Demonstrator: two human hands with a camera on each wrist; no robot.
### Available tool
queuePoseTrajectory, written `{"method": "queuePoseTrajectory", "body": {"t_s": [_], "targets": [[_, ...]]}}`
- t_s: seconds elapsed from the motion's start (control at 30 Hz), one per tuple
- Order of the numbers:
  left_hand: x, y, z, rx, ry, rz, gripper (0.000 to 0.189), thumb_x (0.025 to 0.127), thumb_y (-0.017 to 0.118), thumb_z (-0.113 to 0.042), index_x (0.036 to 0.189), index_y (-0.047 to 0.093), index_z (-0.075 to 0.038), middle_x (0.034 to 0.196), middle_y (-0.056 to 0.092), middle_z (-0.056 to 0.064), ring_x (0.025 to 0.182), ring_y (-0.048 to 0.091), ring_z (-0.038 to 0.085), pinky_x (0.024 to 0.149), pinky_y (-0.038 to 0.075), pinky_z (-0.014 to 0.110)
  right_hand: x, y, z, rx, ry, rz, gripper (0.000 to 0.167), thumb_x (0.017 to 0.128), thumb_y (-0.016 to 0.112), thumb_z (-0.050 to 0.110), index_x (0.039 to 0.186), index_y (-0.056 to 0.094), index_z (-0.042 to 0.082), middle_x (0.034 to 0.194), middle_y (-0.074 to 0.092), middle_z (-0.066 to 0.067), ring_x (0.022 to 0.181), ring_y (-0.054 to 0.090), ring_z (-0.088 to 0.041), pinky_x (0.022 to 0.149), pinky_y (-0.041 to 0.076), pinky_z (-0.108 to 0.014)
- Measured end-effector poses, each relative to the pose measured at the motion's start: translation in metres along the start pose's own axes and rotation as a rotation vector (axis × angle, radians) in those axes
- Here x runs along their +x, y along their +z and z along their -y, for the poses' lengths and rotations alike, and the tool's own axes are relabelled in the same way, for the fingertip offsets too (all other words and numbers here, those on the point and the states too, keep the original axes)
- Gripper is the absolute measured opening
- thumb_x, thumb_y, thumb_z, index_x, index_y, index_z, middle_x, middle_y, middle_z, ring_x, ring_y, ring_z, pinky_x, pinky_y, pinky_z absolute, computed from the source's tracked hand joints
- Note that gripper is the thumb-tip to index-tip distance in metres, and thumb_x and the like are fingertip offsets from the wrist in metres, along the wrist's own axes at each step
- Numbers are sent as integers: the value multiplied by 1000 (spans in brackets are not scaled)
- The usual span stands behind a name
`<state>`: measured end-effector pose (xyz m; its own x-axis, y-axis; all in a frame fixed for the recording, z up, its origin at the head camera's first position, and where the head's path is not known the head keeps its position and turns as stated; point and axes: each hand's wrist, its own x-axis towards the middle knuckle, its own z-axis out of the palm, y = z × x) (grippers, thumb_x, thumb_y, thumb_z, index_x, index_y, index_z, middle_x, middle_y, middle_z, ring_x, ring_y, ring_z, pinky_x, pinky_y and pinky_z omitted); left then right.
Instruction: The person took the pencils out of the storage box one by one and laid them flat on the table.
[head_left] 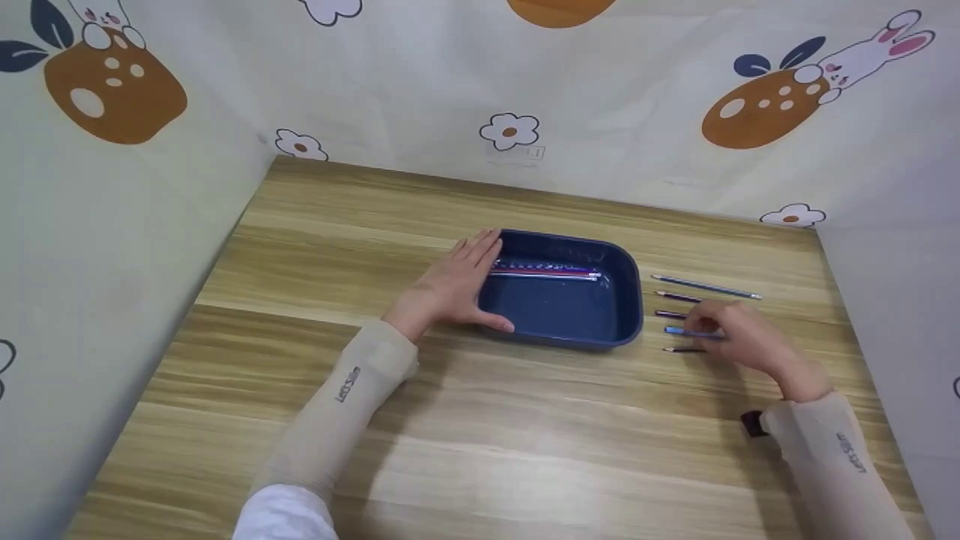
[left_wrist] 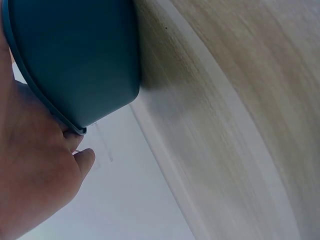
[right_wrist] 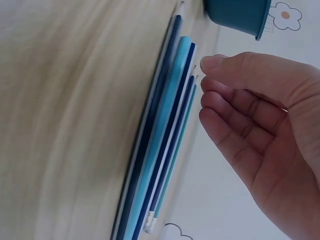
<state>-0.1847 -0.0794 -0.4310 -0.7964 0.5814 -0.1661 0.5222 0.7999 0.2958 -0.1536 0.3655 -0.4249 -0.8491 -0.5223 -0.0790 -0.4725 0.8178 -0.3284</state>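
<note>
A dark blue rectangular box (head_left: 631, 300) stands on the table with several pencils (head_left: 551, 277) lying along its back side. My left hand (head_left: 459, 286) rests on the box's left end, fingers straight along the rim and thumb over the front corner. In the left wrist view, the palm sits against the rim of the box (left_wrist: 75, 60). To the right, my right hand (head_left: 739, 335) hovers over a row of pencils, nearest the light blue pencil (head_left: 679, 331). The right wrist view shows the thumb and loosely bent fingers (right_wrist: 235, 127) apart from the light blue pencil (right_wrist: 162, 120), gripping nothing.
Beside the light blue one lie several pencils, among them a blue-grey pencil (head_left: 709, 286) at the back and a dark pencil (head_left: 679, 349) in front. A patterned cloth wall (head_left: 420, 90) bounds the wooden table (head_left: 480, 435) at the back and sides.
</note>
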Motion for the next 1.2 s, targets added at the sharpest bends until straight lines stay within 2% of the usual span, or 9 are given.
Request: {"method": "queuePoseTrajectory", "body": {"t_s": [0.2, 0.53, 0.7, 0.9, 1.03, 1.2], "targets": [[0, 0, 0, -6, 5, -5, 135, 70, 63, -84, 160, 3, -4, 170, -5, 11, 158, -4, 24, 129, 5, 44, 5, -8, 2, 9, -5, -28, 14, 82, 75, -2, 90, 72, 9, 88, 71, -2, 82, 65, -14, 73, 58, -35], [0, 1, 1, -19, 3, -7, 135, 70, 64, -84, 160, 3, -4, 170, -5, 11, 158, -5, 24, 129, 3, 44, 12, -17, 7, 3, -56, -157, 13, 84, 74, -1, 91, 71, 9, 88, 72, 0, 81, 66, -14, 73, 60, -38], [0, 1, 1, -16, 0, -5, 135, 70, 64, -84, 160, 4, -4, 170, -4, 11, 158, -4, 24, 129, 4, 44, 16, -19, 9, 29, -71, -207, 14, 83, 74, -2, 94, 71, 8, 89, 72, 0, 81, 65, -10, 74, 57, -30], [0, 1, 1, -6, 0, -3, 135, 70, 63, -84, 160, 3, -4, 170, -3, 11, 158, -3, 24, 129, 4, 44, 24, -20, 14, 124, -132, -257, 18, 82, 76, -2, 96, 70, 6, 90, 72, -5, 83, 67, -15, 77, 49, -10], [1, 3, 2, -22, -2, -3, 134, 70, 63, -84, 161, 3, -5, 170, -5, 10, 158, -4, 23, 129, 3, 43, 31, -22, 20, 160, -159, -277, 20, 82, 76, -1, 99, 69, 6, 94, 71, -8, 86, 63, -6, 80, 44, -3], [0, 3, 2, -36, -3, 1, 135, 70, 63, -85, 161, 2, -6, 170, -6, 9, 158, -5, 23, 129, 2, 42, 39, -25, 29, 198, -167, -283, 24, 81, 77, -2, 103, 69, 4, 97, 71, -7, 90, 59, 6, 85, 43, -2]]}}
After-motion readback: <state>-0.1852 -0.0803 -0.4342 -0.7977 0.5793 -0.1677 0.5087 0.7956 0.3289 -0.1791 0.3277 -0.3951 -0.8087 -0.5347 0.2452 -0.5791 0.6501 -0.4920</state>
